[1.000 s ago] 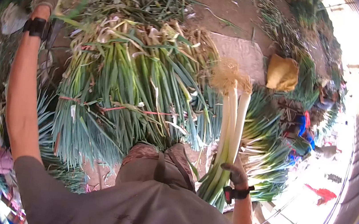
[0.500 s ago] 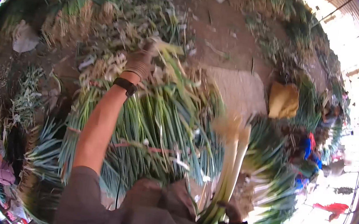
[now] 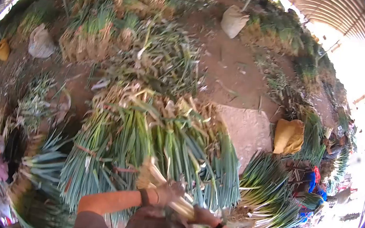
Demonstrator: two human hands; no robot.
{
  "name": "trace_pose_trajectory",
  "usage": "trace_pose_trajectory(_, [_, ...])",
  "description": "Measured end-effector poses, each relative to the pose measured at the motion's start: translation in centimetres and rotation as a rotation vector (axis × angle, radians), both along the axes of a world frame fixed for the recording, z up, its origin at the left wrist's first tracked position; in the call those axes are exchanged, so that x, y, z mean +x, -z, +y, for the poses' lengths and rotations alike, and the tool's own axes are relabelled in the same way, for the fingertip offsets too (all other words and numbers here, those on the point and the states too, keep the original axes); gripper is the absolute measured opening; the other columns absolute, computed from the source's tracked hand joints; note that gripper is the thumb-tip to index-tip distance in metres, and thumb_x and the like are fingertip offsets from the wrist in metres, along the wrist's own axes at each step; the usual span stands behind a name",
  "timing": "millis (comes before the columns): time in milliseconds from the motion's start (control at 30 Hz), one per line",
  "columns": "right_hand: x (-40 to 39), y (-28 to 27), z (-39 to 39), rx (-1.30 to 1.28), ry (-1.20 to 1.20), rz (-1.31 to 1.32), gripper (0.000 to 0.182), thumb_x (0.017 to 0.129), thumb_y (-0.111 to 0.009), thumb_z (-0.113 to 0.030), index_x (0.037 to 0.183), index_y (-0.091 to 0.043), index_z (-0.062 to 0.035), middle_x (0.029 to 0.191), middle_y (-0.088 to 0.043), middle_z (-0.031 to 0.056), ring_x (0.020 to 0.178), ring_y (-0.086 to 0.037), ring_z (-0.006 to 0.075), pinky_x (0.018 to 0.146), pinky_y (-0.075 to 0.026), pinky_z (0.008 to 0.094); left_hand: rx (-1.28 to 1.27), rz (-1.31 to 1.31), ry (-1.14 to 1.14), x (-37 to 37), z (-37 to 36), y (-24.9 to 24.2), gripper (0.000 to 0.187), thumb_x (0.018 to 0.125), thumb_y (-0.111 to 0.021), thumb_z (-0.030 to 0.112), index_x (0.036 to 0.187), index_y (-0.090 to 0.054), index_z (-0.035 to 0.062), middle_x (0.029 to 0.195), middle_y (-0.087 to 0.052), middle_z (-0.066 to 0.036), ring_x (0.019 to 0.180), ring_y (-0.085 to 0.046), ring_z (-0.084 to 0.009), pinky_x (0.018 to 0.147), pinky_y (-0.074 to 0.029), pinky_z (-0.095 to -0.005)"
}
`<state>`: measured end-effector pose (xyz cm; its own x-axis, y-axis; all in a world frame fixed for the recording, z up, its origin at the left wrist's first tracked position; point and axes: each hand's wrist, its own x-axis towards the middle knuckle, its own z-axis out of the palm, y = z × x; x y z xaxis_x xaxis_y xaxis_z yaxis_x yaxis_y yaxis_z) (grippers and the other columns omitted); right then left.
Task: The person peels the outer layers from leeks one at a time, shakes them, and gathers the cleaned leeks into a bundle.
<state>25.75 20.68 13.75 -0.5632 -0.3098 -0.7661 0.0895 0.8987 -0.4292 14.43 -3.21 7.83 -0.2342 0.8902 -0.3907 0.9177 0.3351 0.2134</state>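
A few thick green onions, white stalks with pale roots, lie slantwise across my front, root end to the upper left. My left hand, in a greyish glove with a dark band at the wrist, is closed over the stalks near the roots. Farther down the stalks my right hand, also gloved, is wrapped round them. Their green tops are mostly hidden behind my right hand and body. Just beyond my hands is a broad heap of green onions, with reddish ties across it and loose leaves at its far end.
More green onions lie to the right, beside a flat pale slab and a yellow sack. Leaf trimmings cover the ground ahead. White sacks stand farther off. People are at the right.
My left hand has come back from the heap's far end onto the stalks. My right hand has moved left, and the stalks have tipped from upright to slanting left. The view has tilted up.
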Motion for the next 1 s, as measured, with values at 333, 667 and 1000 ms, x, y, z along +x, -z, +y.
trace_pose_trajectory(333, [-10.1,1.2,-8.7,0.001,-0.931,0.569,0.066,0.065,-0.08,-0.037,0.121,-0.06,-0.0065,0.09,-0.068,0.0079,0.092,-0.067,0.0255,0.089,-0.046,0.044,0.184,-1.675,-0.713,4.1,-13.7,4.5,0.095,0.064,-0.095,0.043,0.137,-0.054,-0.001,0.124,-0.068,-0.012,0.114,-0.063,-0.0194,0.099,-0.049,-0.035])
trace_pose_trajectory(667, [-21.5,-4.7,-20.0,-0.062,-1.19,0.986,0.053,0.076,-0.08,-0.028,0.125,-0.064,-0.0132,0.098,-0.068,0.0003,0.096,-0.063,0.0188,0.09,-0.046,0.0353,0.546,-1.676,-1.195,3.8,-22.1,-5.2,0.084,0.07,-0.094,0.037,0.136,-0.057,0.0006,0.122,-0.068,-0.007,0.112,-0.064,-0.0184,0.102,-0.049,-0.0321])
trace_pose_trajectory(1000, [-9.5,22.7,-14.1,-0.913,0.824,-0.278,0.027,0.096,-0.068,-0.024,0.115,-0.064,-0.0049,0.092,-0.065,0.0045,0.084,-0.063,0.0167,0.072,-0.052,0.0348,0.861,-1.902,-1.71,4.1,-14.4,7.8,0.051,0.086,-0.081,0.024,0.128,-0.063,0.0025,0.108,-0.072,-0.009,0.095,-0.069,-0.0184,0.085,-0.057,-0.0344])
